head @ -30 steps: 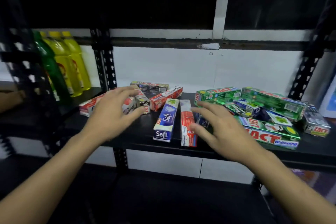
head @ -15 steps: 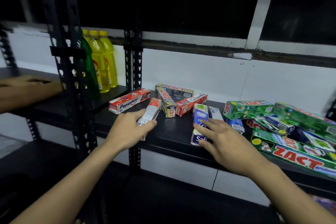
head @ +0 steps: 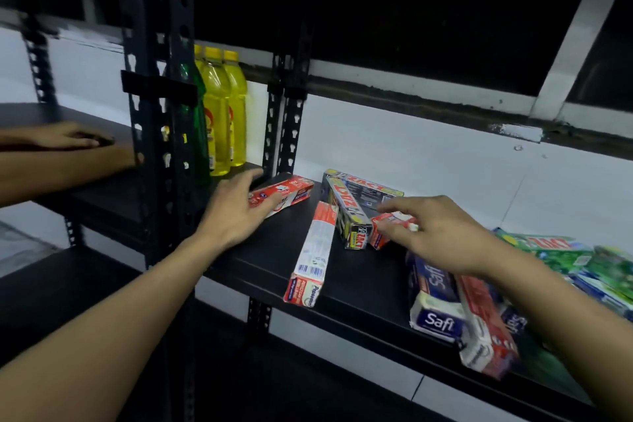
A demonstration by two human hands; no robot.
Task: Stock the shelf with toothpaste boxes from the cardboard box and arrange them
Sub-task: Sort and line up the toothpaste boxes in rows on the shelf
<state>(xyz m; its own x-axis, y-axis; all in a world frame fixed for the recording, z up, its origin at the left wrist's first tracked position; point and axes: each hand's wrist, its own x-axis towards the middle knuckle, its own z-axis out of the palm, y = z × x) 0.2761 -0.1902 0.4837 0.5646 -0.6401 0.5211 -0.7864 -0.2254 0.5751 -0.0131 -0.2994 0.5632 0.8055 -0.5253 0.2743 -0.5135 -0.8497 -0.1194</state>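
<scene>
The widest bare stretch of the shelf (head: 370, 279) runs along its front edge, between the long red-and-white box (head: 313, 257) lying front to back and the Saft boxes (head: 435, 301) overhanging the front edge. A narrower bare strip lies left of that long box. At the left end, the front upright (head: 164, 134) and back upright (head: 287, 120) hem in the way, with yellow bottles (head: 219, 120) just behind. Black Zact boxes (head: 349, 212) block the back edge at the middle. Piled green boxes (head: 565, 253) fill the right end. On the neighbouring shelf to the left, another person's hand (head: 65, 137) lies flat.
</scene>
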